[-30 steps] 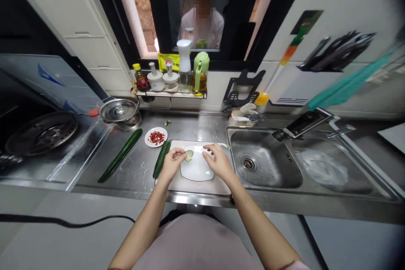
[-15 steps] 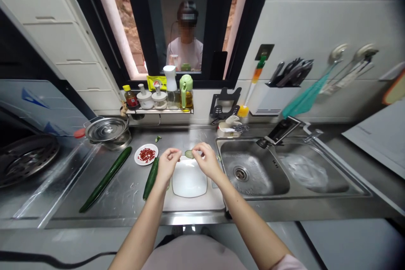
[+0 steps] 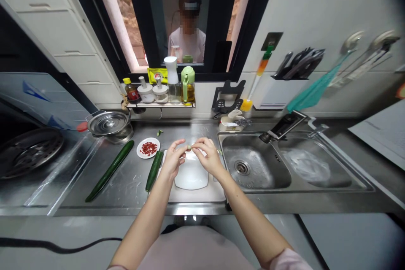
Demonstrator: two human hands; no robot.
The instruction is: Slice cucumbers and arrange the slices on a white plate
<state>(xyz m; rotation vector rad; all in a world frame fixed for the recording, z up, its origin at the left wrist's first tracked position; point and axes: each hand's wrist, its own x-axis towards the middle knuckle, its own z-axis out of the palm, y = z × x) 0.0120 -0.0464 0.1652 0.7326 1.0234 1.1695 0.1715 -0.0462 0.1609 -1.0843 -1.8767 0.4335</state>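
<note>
Above the white plate (image 3: 191,175) near the tabletop's (image 3: 126,190) front edge, my left hand (image 3: 171,162) and right hand (image 3: 209,159) fingertip-grip a cucumber piece (image 3: 189,147), seemingly needing gentleness

Your left hand (image 3: 172,162) and right hand (image 3: 208,157) hide most of the green piece (image 3: 189,148) between them, leaving its shape unclear. The left edge cuts off the dark pan (image 3: 33,152); the red bits (image 3: 148,148) are too small to identify.
</note>
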